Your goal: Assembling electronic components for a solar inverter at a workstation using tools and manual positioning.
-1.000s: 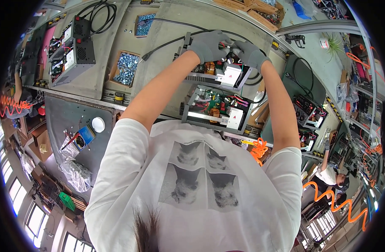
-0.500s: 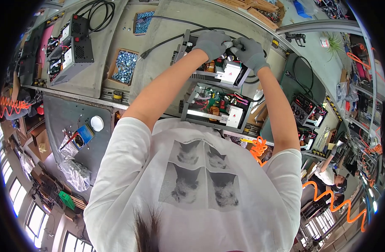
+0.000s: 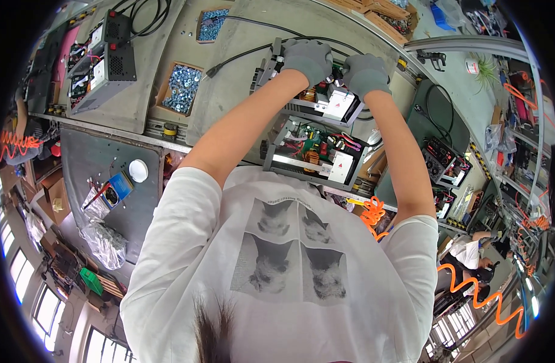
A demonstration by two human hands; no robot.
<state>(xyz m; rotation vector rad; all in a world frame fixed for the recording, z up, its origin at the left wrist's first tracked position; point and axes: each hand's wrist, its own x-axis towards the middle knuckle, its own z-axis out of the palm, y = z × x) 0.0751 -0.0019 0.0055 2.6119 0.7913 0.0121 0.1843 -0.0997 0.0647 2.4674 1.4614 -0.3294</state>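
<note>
The gap between the grey-gloved left hand (image 3: 308,62) and the grey-gloved right hand (image 3: 366,75) is widened compared with a second ago. Both are held over the far side of the open, dark grey metal electronics unit with a white panel (image 3: 337,104), which is set on the grey-green tabletop (image 3: 214,104), just beyond a second, similar open unit (image 3: 312,158). The fingertips are hidden, so whether anything is gripped cannot be told; attention is judged to be kept on the farther unit.
</note>
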